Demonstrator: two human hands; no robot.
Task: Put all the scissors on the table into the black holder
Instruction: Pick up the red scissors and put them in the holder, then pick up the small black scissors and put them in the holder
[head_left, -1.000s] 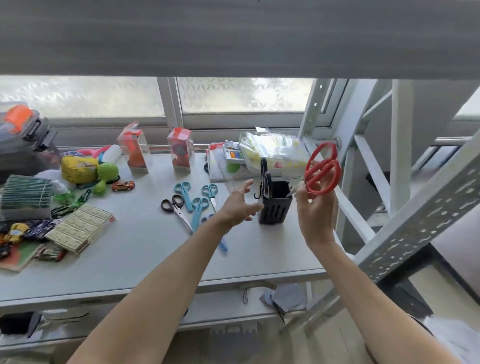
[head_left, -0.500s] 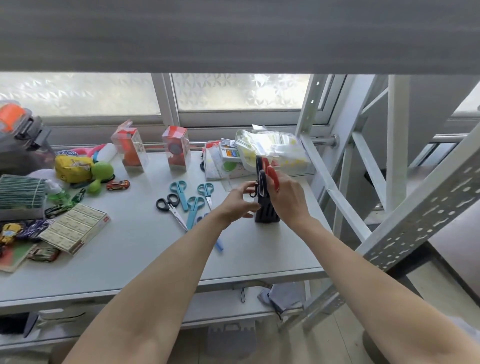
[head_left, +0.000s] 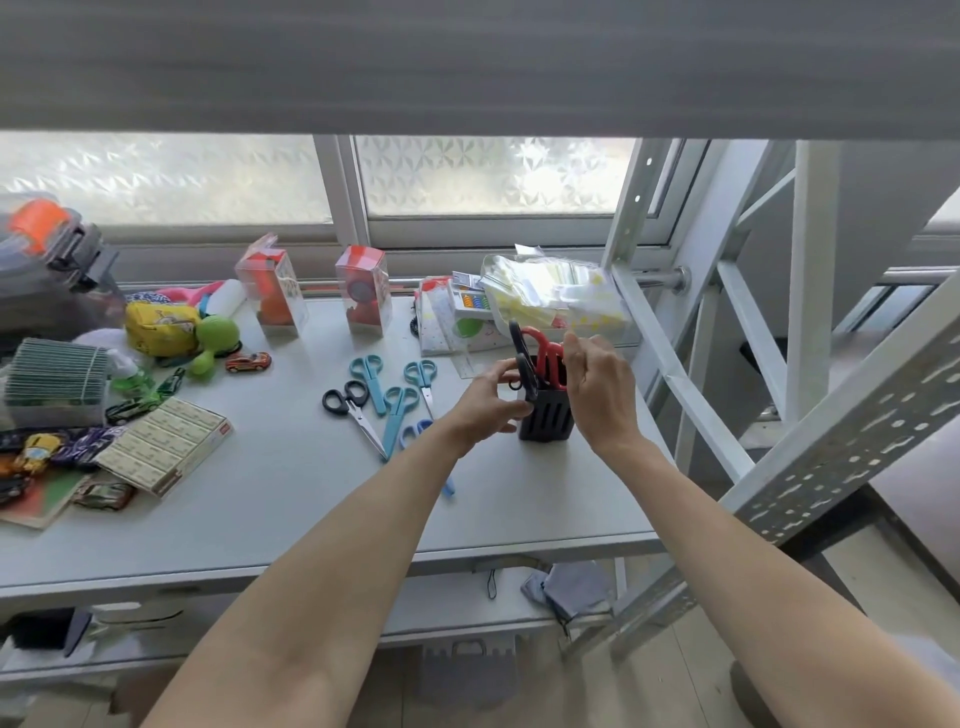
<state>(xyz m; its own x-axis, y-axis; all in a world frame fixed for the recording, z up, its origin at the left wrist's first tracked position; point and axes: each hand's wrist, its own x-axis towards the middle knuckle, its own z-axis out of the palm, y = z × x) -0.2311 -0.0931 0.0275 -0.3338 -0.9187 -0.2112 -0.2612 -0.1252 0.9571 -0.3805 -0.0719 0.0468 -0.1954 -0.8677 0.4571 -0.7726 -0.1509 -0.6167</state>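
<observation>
The black holder (head_left: 546, 420) stands upright on the grey table (head_left: 291, 499), toward its right side, with both hands around it; the left hand (head_left: 488, 402) wraps the holder's left wall, fingers (head_left: 511, 410) curled against it and thumb up near the rim; the right hand (head_left: 600, 387) is at the holder's right side and top, its fingers (head_left: 571, 345) bent together over the handles of the red scissors (head_left: 548, 358), though whether they truly pinch the handles or only touch them I cannot tell; the red scissors stand blades-down inside the holder, handles sticking up above the rim; just left of them, also in the holder, stands a pair of black scissors (head_left: 523, 364), handles up.

Other scissors lie flat on the table to the left of the holder, well clear of both hands; a pair with black handles (head_left: 349, 410) lies nearest the left; three teal pairs lie beside it, one at the back left (head_left: 370, 376), one at the back right (head_left: 423, 382), one in the middle (head_left: 397, 418); a blue pair (head_left: 423, 441) is partly hidden under the left forearm.

Further left are a stack of small boxes (head_left: 163, 452), a little red toy car (head_left: 249, 362) and a green soft toy (head_left: 213, 340); two clear boxes (head_left: 363, 296) with red things inside stand by the window.
</observation>
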